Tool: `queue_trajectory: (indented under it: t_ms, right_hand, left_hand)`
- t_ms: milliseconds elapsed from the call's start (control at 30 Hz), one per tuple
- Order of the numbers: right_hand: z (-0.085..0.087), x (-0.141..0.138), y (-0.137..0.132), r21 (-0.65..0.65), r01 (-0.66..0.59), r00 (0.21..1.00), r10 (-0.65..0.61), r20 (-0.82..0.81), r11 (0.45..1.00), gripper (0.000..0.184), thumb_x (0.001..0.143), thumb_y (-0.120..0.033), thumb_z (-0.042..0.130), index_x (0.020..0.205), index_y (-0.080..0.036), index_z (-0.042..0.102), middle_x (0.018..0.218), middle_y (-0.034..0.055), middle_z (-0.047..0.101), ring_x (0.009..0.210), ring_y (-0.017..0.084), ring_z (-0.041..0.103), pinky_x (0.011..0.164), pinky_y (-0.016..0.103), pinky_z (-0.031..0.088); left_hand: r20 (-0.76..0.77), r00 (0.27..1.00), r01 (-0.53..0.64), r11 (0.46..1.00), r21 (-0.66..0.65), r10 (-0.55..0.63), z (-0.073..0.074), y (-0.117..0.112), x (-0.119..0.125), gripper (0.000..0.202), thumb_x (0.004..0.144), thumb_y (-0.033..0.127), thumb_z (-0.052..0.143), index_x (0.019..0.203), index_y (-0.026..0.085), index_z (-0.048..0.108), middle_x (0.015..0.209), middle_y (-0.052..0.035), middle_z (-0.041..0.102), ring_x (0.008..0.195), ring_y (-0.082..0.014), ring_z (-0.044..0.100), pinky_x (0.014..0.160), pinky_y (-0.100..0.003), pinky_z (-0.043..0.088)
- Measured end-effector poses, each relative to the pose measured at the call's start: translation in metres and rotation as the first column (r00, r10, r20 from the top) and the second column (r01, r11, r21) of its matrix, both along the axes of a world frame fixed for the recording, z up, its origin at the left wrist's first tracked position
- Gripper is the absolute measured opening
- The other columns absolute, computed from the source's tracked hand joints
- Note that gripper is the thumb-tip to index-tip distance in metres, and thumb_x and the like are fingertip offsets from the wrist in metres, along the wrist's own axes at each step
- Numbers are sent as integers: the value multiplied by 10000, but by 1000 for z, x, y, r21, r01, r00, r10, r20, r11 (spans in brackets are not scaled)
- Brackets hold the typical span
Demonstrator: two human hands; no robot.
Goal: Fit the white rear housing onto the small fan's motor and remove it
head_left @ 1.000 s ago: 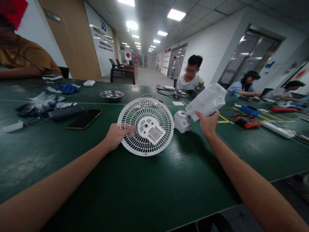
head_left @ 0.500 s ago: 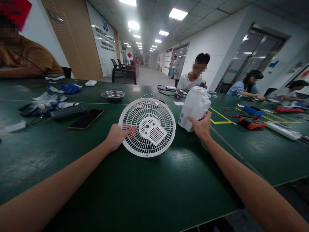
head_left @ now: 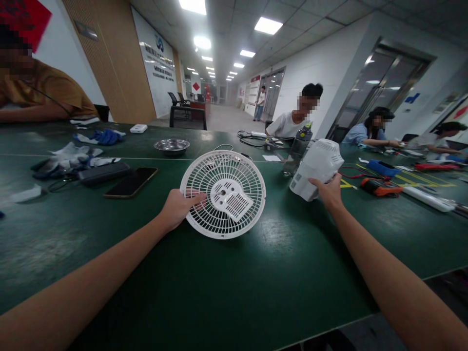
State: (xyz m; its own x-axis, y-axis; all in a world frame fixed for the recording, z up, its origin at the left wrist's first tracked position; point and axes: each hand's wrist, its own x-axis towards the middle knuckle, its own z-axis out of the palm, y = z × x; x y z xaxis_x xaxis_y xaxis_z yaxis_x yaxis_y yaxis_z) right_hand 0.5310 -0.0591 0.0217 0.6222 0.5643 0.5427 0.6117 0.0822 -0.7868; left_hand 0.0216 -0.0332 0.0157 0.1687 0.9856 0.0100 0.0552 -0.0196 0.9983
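A round white fan grille [head_left: 223,193] lies tilted on the green table [head_left: 226,282]. My left hand [head_left: 179,208] grips its left rim, fingers curled through the bars. My right hand [head_left: 329,191] holds a white fan motor housing [head_left: 316,167] just above the table, to the right of the grille. The smaller white part seen before is hidden behind the housing.
A black phone [head_left: 130,182], a dark case [head_left: 104,172] and gloves [head_left: 69,157] lie at the left. A steel bowl [head_left: 171,145] stands behind the grille. Cables, a bottle [head_left: 297,148] and an orange meter [head_left: 378,186] lie at the right. Other people sit around the table.
My right hand brought the motor housing down beside the grille, then shifted it to the right. My left hand stayed on the grille's rim.
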Motion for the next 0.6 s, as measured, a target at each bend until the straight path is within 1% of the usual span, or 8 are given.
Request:
queue_trajectory:
  t_ms: [67, 167, 233, 333, 433, 533, 600]
  right_hand:
    - [4, -1, -1, 30, -3, 1000, 3, -26, 1000, 869, 622, -505, 833, 1320, -210, 407, 1174, 125, 678, 1021, 283, 671, 923, 476, 538]
    - [12, -5, -3, 127, 95, 994, -102, 48, 987, 840, 662, -505, 814, 1351, -179, 459, 1221, 143, 661, 1077, 293, 651, 983, 496, 507]
    - [15, -5, -3, 183, 114, 989, -128, 69, 976, 809, 660, -490, 819, 1330, -155, 513, 1238, 150, 654, 1092, 296, 644, 996, 500, 501]
    - [15, -3, 0, 229, 58, 997, -67, 29, 972, 795, 657, -472, 827, 1322, -148, 534, 1269, 148, 641, 1116, 292, 638, 1004, 497, 501]
    - [12, -1, 3, 249, 13, 1000, -15, 4, 968, 799, 667, -461, 827, 1345, -176, 515, 1310, 138, 622, 1147, 293, 631, 1005, 502, 505]
    - [14, -3, 1, 248, -2, 1000, -3, 20, 969, 788, 690, -450, 816, 1368, -209, 495, 1328, 126, 617, 1149, 295, 633, 1005, 512, 505]
    - [19, -7, -5, 255, 4, 997, -23, 71, 967, 772, 710, -439, 801, 1379, -214, 487, 1338, 133, 613, 1138, 298, 633, 1003, 513, 503]
  left_hand:
    - [1, 1000, 0, 1000, -8, 0, 0, 0, 0, 162, 777, 263, 821, 894, 160, 779, 835, -88, 795, 757, -234, 768, 704, -370, 640]
    - [24, 1000, 19, 1000, -21, -18, -2, 3, -1, 178, 772, 257, 830, 915, 163, 780, 866, -89, 798, 770, -235, 770, 716, -374, 643]
    - [31, 999, 24, 999, -29, -23, -4, 4, -2, 194, 771, 251, 835, 935, 165, 779, 880, -90, 799, 777, -238, 773, 717, -378, 647]
    - [24, 1000, 16, 999, -33, -16, -5, 5, -3, 199, 773, 250, 838, 940, 162, 775, 872, -88, 798, 778, -241, 773, 711, -377, 649]
    - [13, 1000, 24, 1000, -12, -24, -5, 6, -3, 194, 782, 269, 833, 932, 161, 776, 857, -85, 796, 768, -236, 770, 705, -367, 644]
    - [-1, 999, 45, 999, 17, -45, -7, 7, -4, 207, 778, 300, 838, 924, 164, 780, 849, -82, 795, 757, -234, 766, 704, -368, 640]
    - [7, 999, 47, 999, 24, -47, -7, 8, -4, 211, 775, 307, 840, 920, 165, 781, 845, -77, 794, 753, -228, 764, 712, -369, 640]
